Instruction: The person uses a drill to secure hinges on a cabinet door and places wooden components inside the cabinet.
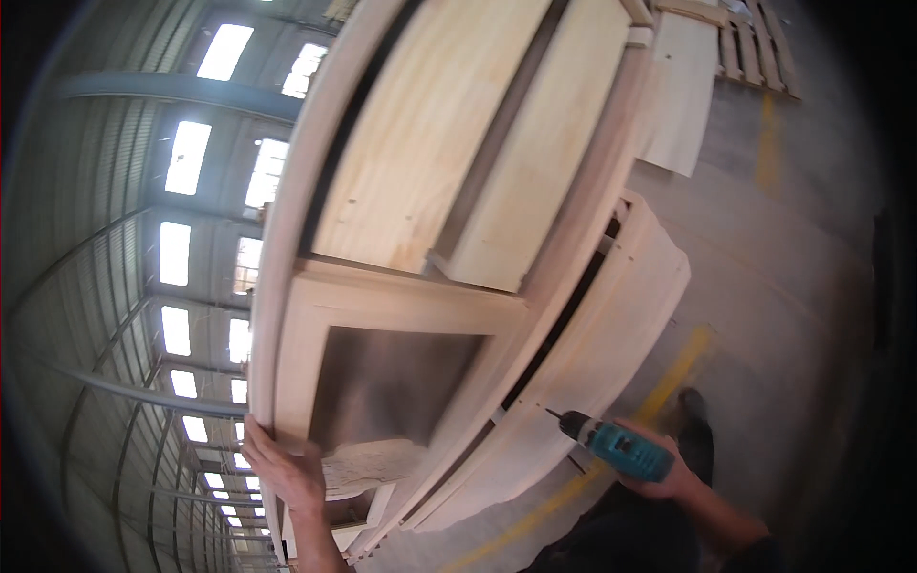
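bright windows (175,253) and grey, yellow-lined floor (764,277) flank the wooden cabinet (411,298).

The drill (626,453) in the lower right is teal, with a black front part. The wooden panels (420,143) at upper centre are pale yellow with faint grain — the floor (764,267) at right is grey, with yellow stripes (685,359).

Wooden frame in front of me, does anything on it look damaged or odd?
One thing: the pale board just below the dark rectangle, right of your left hand, has dark, ragged marks, unlike the smoother wood of the frame around it. Whether they are cracks or surface marks, I can't tell.
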A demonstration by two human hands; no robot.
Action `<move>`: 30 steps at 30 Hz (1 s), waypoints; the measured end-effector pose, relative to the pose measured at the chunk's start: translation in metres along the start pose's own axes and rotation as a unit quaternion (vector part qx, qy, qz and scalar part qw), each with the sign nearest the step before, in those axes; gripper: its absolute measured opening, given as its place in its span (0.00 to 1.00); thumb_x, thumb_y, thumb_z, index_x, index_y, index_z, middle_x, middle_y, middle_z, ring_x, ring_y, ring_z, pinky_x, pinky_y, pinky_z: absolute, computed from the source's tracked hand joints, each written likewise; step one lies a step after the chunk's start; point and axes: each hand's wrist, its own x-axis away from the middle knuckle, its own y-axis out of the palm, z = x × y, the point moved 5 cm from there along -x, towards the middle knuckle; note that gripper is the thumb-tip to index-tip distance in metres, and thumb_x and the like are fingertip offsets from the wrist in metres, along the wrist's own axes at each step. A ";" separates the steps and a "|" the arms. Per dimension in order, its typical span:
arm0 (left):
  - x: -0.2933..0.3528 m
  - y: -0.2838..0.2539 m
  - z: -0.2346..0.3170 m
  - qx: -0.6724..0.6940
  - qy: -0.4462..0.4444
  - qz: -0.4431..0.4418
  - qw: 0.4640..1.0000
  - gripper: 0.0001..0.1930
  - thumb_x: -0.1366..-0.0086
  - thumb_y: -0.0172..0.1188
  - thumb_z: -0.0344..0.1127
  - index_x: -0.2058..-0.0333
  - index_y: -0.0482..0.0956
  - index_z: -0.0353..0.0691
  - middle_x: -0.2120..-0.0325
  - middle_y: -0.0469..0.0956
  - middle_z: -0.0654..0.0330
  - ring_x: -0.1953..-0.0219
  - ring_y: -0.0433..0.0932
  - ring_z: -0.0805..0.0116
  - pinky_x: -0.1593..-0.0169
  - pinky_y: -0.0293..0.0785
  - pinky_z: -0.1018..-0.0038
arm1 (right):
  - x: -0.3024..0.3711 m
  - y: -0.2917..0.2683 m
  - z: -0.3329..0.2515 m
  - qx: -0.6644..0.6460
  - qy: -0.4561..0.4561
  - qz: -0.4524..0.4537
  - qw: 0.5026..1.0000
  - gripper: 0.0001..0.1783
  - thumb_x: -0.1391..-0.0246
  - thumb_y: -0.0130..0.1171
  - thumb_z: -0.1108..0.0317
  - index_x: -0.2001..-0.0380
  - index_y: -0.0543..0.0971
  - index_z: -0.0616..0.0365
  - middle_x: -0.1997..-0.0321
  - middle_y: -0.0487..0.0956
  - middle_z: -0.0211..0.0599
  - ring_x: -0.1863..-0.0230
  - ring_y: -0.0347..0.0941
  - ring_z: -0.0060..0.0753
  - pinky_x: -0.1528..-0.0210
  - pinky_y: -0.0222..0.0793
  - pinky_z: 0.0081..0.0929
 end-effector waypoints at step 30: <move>0.015 0.051 0.026 0.077 -0.030 0.141 0.987 0.47 0.49 0.68 0.21 0.29 0.58 0.36 0.32 0.59 0.40 0.33 0.61 0.37 0.31 0.57 0.48 | -0.048 0.047 -0.054 0.078 -0.018 -0.061 0.995 0.46 0.53 0.69 0.73 0.30 0.65 0.65 0.39 0.78 0.46 0.41 0.77 0.38 0.38 0.71 0.31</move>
